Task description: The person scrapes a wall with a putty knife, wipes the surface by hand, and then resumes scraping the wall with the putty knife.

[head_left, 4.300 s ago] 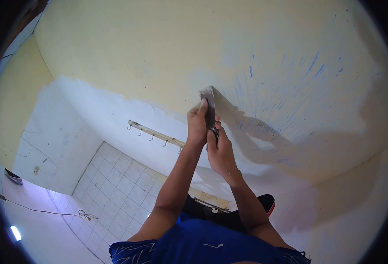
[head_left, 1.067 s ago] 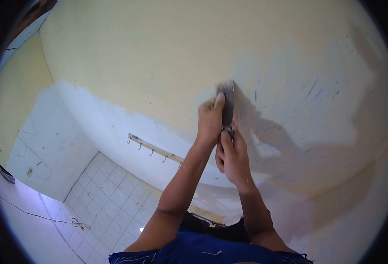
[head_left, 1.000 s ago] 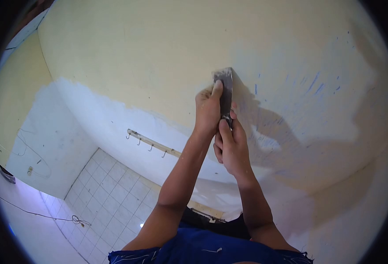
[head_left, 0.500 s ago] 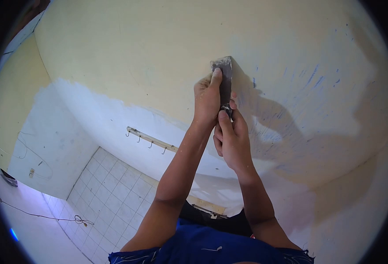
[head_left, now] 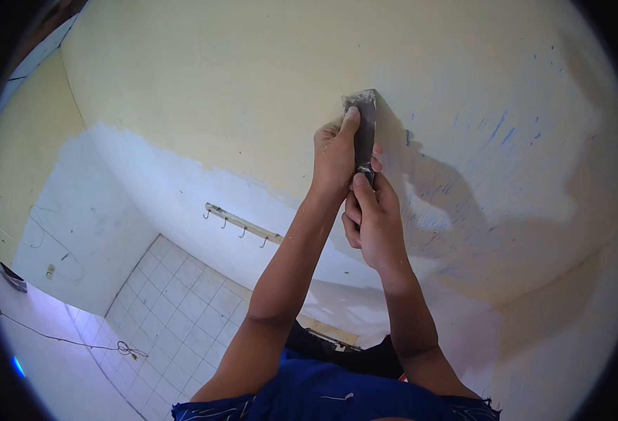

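Scraper [head_left: 365, 133] on wall [head_left: 218, 84]: right hand [head_left: 372, 224] grips handle, left hand [head_left: 333, 158] presses blade; hold it flat, pressure even.

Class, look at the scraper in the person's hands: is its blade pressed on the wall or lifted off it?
Pressed on. The scraper blade's top edge meets the wall, left hand flat behind it, right hand gripping the handle.

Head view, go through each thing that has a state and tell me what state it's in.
Scraper: gripped in both hands, blade pressed against the wall.
Left hand: closed, fingers on the blade.
Right hand: closed round the handle.
Wall: yellow above, white below, blue streaks at right.
Hook rail: mounted, hooks bare.
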The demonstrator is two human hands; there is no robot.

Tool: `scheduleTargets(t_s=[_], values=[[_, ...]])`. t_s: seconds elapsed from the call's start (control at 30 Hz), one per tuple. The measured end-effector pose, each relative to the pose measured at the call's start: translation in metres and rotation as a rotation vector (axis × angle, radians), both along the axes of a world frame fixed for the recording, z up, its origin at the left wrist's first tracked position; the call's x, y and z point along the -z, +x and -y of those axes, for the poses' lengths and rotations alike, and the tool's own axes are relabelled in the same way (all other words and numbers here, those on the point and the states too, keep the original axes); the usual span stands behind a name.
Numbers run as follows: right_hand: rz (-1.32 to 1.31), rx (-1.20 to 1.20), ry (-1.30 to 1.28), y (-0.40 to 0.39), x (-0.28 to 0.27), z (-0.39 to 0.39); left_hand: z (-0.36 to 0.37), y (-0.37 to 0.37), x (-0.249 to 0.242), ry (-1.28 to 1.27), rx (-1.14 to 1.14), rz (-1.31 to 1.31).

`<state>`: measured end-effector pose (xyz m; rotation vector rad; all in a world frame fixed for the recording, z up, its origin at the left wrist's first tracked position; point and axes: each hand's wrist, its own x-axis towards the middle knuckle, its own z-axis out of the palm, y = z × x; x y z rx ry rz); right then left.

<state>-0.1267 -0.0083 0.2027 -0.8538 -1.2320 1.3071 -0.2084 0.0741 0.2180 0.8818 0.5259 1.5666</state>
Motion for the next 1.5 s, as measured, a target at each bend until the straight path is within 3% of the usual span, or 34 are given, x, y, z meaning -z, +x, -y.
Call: scheduleTargets(t_s=[0.1, 0.3, 0.4, 0.57, 0.8, 1.03, 1.27, 1.5], values=[[-0.005, 0.054, 0.003, 0.005, 0.016, 0.009, 0.011, 0.009, 0.008, -0.020, 0.017, -0.043], [0.003, 0.058, 0.056, 0.010, -0.007, -0.008, -0.004, 0.011, -0.015, -0.002, -0.030, -0.085], [0.010, 0.019, 0.063, 0.007, -0.016, -0.007, -0.003, 0.006, -0.029, 0.040, -0.001, 0.029], [-0.002, 0.066, 0.066, 0.008, 0.005, 0.005, 0.006, 0.017, 0.009, 0.022, 0.022, -0.038], [0.067, -0.040, 0.040, 0.007, -0.027, -0.009, -0.002, 0.003, -0.035, 0.027, -0.034, 0.073], [0.054, -0.006, 0.012, 0.011, 0.004, 0.006, 0.010, 0.011, -0.001, -0.002, 0.006, -0.030], [0.095, -0.067, 0.049, -0.004, -0.040, -0.008, -0.005, -0.006, -0.038, 0.014, -0.054, 0.034], [0.039, 0.007, 0.028, -0.001, 0.002, 0.003, 0.006, 0.003, -0.002, -0.011, -0.012, -0.046]])
